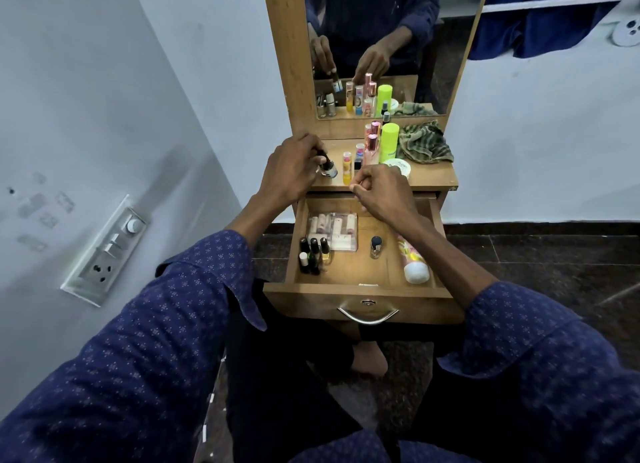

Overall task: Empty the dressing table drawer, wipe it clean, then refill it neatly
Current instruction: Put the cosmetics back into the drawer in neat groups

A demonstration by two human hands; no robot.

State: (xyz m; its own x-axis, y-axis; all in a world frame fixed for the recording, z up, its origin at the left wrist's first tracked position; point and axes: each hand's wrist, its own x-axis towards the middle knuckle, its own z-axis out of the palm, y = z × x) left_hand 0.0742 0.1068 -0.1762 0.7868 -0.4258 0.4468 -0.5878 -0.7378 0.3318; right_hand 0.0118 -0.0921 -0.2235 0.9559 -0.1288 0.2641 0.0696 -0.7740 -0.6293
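Note:
The wooden drawer (363, 291) stands pulled open below the dressing table top (434, 177). Inside lie a clear box of lipsticks (334, 228), several nail polish bottles (314, 254), a small dark-capped bottle (376, 247) and a white-capped tube (414, 261). My left hand (291, 170) grips the cap of a small dropper bottle (329, 168) standing on the table top. My right hand (384, 192) hovers over the drawer's back edge, fingers curled, with nothing visible in it. A green striped cloth (424, 144) lies at the table's right.
On the table top stand a neon green can (388, 142), pink-capped bottles (371, 147), a yellow tube (347, 168) and a white jar (398, 166). A mirror (374, 47) rises behind. A switchboard (107, 251) is on the left wall.

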